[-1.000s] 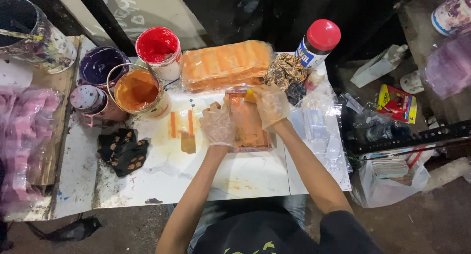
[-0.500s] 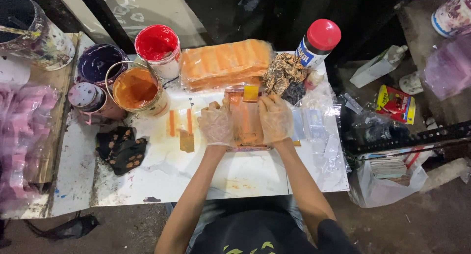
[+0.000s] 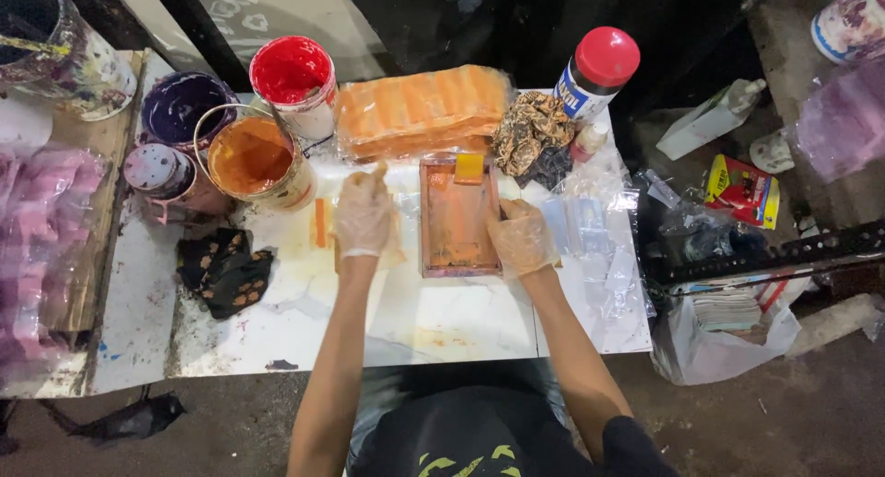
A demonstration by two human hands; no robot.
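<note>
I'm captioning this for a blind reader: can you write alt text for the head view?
Gloved right hand holds the edge of a small orange-stained printing frame on a white table, while the gloved left hand rests beside it near an open can of orange paint.

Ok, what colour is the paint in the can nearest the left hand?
Orange, in the open can; clearest in the head view.
</note>
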